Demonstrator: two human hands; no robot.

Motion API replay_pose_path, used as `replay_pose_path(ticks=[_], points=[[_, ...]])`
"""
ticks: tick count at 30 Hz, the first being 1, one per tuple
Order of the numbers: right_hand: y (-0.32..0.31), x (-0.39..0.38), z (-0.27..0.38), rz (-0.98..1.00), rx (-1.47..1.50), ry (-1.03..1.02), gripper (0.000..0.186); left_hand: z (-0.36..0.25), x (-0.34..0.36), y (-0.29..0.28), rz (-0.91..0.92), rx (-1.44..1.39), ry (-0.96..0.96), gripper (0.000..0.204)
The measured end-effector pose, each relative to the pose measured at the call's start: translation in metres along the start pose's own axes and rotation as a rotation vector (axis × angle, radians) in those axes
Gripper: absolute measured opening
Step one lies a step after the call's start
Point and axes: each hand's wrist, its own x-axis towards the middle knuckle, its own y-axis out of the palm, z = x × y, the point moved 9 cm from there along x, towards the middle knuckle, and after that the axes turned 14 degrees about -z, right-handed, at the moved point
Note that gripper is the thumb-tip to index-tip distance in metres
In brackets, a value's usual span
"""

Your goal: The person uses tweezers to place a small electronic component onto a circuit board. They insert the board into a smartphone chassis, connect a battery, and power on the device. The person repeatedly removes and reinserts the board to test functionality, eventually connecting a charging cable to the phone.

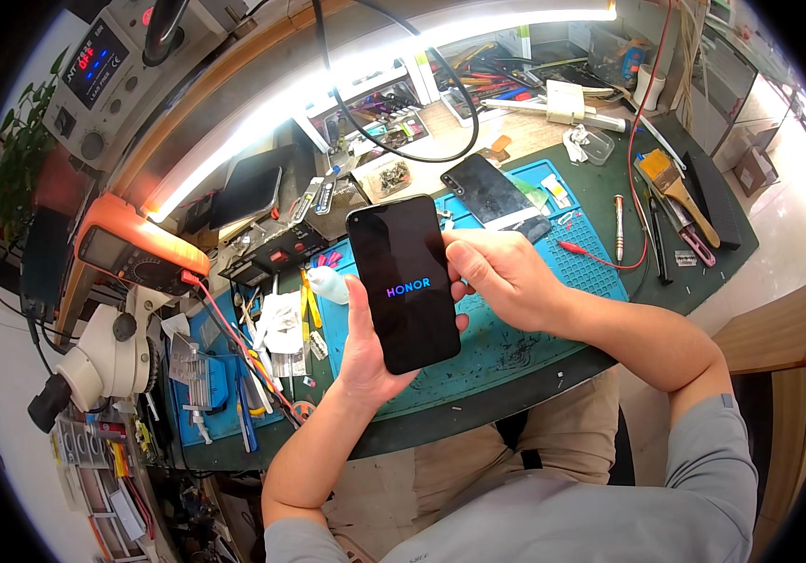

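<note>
A black smartphone [403, 324] is held up above the blue work mat, its dark screen lit by a coloured logo in the middle. My left hand [370, 352] wraps it from below, thumb along the left edge and fingertips showing at the right edge. At the phone's upper right edge is my right hand [498, 277], its fingers curled and thumb bent against the side. Whether those fingers pinch the phone's edge or something small is hidden. Behind it on the blue mat [515, 328] lies another dark phone [489, 192] with a dusty-looking screen.
An orange multimeter [135, 246] and a white microscope [107, 347] stand at the left. Toward the right lie a brush [675, 192], a screwdriver [619, 225] and a red probe lead [600, 255]. A black cable [393, 150] loops over the back of the bench, below a bright light strip.
</note>
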Motion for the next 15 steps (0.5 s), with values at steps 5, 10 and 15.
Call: replay_pose_path(ticks=[5, 10, 15], points=[[0.0003, 0.0002, 0.0009, -0.001, 0.006, -0.001, 0.043, -0.0001, -0.0001, -0.0001, 0.002, -0.003, -0.004, 0.092], [0.0003, 0.0, 0.0011, -0.001, 0.021, 0.017, 0.043, -0.0006, -0.0002, -0.0008, -0.029, 0.015, 0.005, 0.089], [0.0001, 0.0001, 0.0017, 0.001, 0.023, 0.013, 0.042, -0.0002, -0.0006, 0.0002, -0.093, 0.018, 0.009, 0.086]])
